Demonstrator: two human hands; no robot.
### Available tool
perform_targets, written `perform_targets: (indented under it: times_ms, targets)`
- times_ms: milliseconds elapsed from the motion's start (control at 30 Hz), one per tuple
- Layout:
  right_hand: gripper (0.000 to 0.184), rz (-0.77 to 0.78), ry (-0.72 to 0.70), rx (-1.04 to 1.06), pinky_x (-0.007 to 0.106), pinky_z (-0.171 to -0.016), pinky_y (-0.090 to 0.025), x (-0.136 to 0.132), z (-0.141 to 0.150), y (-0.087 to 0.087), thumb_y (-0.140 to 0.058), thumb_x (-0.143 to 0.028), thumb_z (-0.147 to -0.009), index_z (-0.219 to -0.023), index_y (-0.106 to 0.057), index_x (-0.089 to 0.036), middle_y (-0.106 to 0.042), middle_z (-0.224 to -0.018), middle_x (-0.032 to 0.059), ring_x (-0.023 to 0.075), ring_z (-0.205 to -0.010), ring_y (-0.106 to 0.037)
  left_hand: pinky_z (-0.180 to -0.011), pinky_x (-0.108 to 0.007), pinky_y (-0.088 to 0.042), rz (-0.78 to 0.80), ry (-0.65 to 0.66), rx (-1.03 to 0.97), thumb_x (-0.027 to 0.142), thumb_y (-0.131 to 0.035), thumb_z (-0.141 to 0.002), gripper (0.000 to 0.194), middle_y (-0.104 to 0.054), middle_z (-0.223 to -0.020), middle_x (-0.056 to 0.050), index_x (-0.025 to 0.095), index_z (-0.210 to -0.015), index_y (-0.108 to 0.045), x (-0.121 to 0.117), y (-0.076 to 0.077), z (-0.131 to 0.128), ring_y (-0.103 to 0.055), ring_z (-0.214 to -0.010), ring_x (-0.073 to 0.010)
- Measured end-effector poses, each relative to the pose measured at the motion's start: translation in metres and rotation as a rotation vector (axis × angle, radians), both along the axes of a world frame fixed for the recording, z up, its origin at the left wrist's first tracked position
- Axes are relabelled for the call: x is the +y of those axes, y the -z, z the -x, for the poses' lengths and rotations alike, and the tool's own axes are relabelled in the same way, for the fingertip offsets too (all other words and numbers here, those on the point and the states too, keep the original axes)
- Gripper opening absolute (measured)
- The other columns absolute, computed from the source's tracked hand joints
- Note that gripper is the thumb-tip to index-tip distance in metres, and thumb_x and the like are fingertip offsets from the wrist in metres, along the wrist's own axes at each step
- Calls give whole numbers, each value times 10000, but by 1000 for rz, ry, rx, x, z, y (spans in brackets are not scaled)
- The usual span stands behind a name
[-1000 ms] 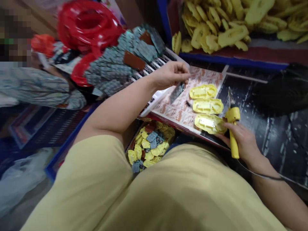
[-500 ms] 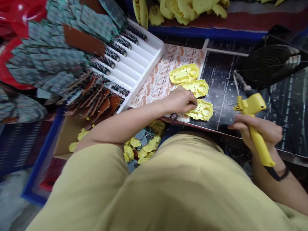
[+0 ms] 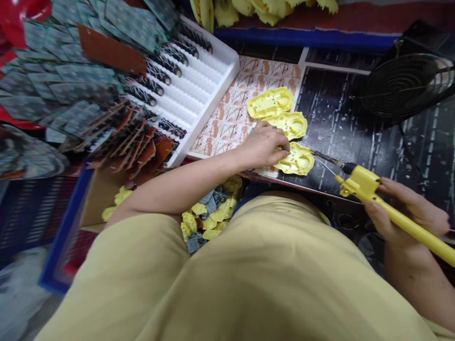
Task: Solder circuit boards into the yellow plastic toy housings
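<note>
My right hand (image 3: 408, 208) grips a yellow soldering gun (image 3: 362, 183) with a dark tip and a thin feed tube. That tip points left and reaches the right edge of the nearest yellow plastic shell (image 3: 300, 162); whether it touches cannot be told. Over the left part of this shell, my left hand (image 3: 265, 144) has its fingers pinched together, and whatever is between them is hidden. A second yellow shell (image 3: 295, 124) lies just beyond, partly covered by my left hand. Farther back is a third yellow shell (image 3: 270, 104), hollow side up.
A white foam tray (image 3: 209, 102) on the left carries wired black parts and many green circuit boards (image 3: 85, 78). A black fan (image 3: 405, 87) stands at the right. Yellow and grey pieces (image 3: 209, 213) fill a container below the table edge. A blue-edged shelf (image 3: 305, 39) runs behind.
My right hand has turned the soldering gun from pointing up to pointing left, bringing its tip to the nearest shell. My left hand stays nearly in place. The view has shifted slightly.
</note>
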State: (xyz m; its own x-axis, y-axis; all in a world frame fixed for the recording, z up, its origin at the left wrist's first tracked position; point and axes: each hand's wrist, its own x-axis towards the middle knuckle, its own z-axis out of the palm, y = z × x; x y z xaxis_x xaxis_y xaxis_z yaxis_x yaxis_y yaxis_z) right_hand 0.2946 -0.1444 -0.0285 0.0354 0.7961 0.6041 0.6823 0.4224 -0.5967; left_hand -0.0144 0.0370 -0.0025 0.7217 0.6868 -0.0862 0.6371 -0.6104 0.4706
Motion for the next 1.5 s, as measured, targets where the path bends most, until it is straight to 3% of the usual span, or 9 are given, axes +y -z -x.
perform_targets:
  times_ms: [167, 367, 633, 700, 800, 867, 1000, 1133, 1500]
  targets:
    - [269, -142, -216, 73, 304, -599, -670, 14, 15, 2, -889, -137, -896, -1110, -802, -274, -827, -860, -8, 220, -681, -802, -1214, -552, -396, -18, -1, -30, 272, -640, -953, 201, -856, -951, -27, 237, -950, -838, -1, 3, -3, -722, -937, -221]
    - [428, 22, -85, -87, 345, -677, -727, 11, 10, 1, -857, -269, -982, -1398, -764, -307, -872, -1064, 41, 263, -791, -849, -1198, -547, -414, 12, -44, -35, 302, -671, -928, 178, -839, -882, -11, 243, -946, -838, -1, 5, -2, -705, -892, -214]
    - [193, -83, -212, 78, 358, -587, -713, 20, 12, 6, -911, -208, -920, -1033, -781, -297, -831, -849, -5, 250, -681, -814, -1207, -566, -407, -16, -39, -6, 314, -656, -944, 189, -846, -937, -24, 245, -917, -830, -5, 1, -3, -726, -990, -244]
    - [195, -45, -189, 30, 363, -603, -717, 19, 12, 6, -901, -249, -947, -1101, -796, -306, -849, -905, 2, 253, -710, -825, -1190, -555, -419, -16, -39, -4, 314, -658, -938, 184, -846, -943, -26, 247, -920, -829, -5, 2, -4, -728, -1011, -249]
    - [393, -26, -107, -56, 361, -634, -720, 14, 8, 5, -910, -348, -962, -1332, -787, -305, -872, -1028, 27, 266, -766, -844, -1172, -543, -431, -19, -38, -8, 315, -659, -930, 181, -843, -935, -24, 249, -923, -827, -3, 4, -4, -726, -1010, -249]
    - [424, -9, -83, -84, 358, -640, -718, 12, 7, 4, -909, -372, -964, -1363, -782, -308, -874, -1059, 30, 269, -780, -847, -1171, -544, -433, -23, -38, -6, 309, -652, -925, 186, -840, -930, -24, 246, -919, -826, -3, 5, -4, -726, -993, -245]
    - [188, -54, -162, -14, 346, -589, -710, 18, 10, 3, -900, -284, -954, -1110, -803, -324, -856, -922, -7, 247, -700, -821, -1171, -546, -437, -35, -35, -7, 300, -646, -914, 183, -837, -910, -20, 247, -901, -821, -3, 5, -5, -724, -966, -240]
    - [214, -115, -274, 34, 312, -577, -706, 28, 16, 0, -930, -162, -896, -939, -763, -289, -830, -824, 13, 233, -660, -806, -1181, -554, -433, -29, -36, -4, 305, -654, -918, 176, -839, -922, -24, 247, -901, -819, -3, 4, -5, -726, -987, -246]
    - [282, -63, -334, 20, 325, -568, -698, 24, 13, -10, -961, -99, -833, -945, -774, -278, -837, -871, 6, 246, -722, -823, -1301, -618, -334, 16, -16, 27, 324, -681, -952, 162, -827, -997, -26, 251, -931, -824, -5, -1, -2, -726, -1120, -269]
